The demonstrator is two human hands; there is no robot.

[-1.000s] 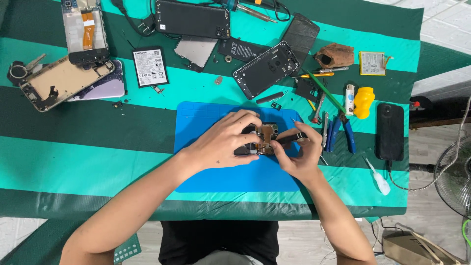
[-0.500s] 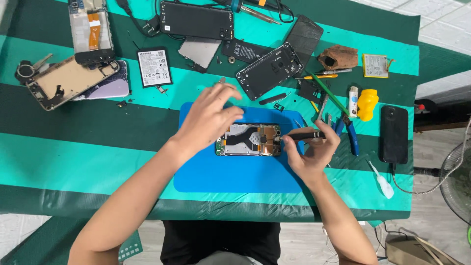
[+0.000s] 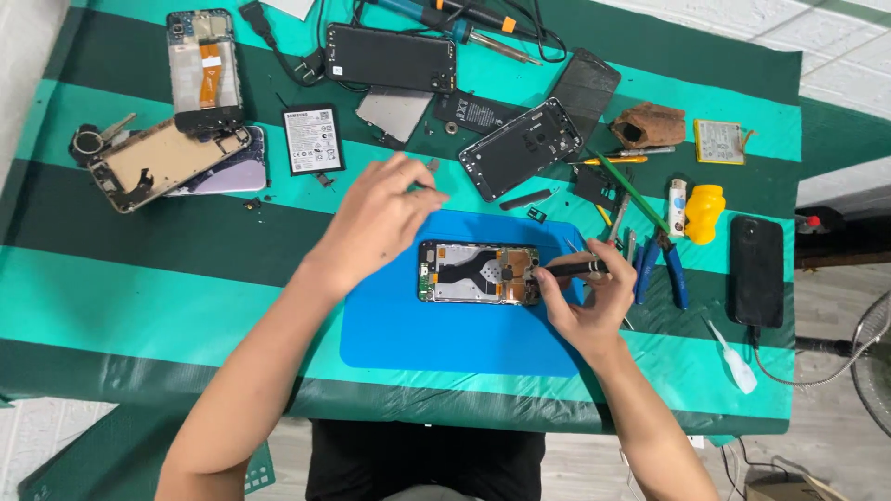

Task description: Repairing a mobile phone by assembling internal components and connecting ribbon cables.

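My right hand keeps its grip pinched on a dark screwdriver, tip at the right end of the opened phone. The phone now lies flat on the blue mat, centre frame, no longer cupped in both hands. My left hand has lifted off toward upper centre, fingers spread, holding nothing I can see. One-handed work, I judge.

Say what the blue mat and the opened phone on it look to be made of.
Blue mat: likely silicone or rubber, matte and uniformly flat. Opened phone: apparently a silvery metal shield inside a dark, probably plastic, frame, with copper-coloured parts at the end by the right hand.
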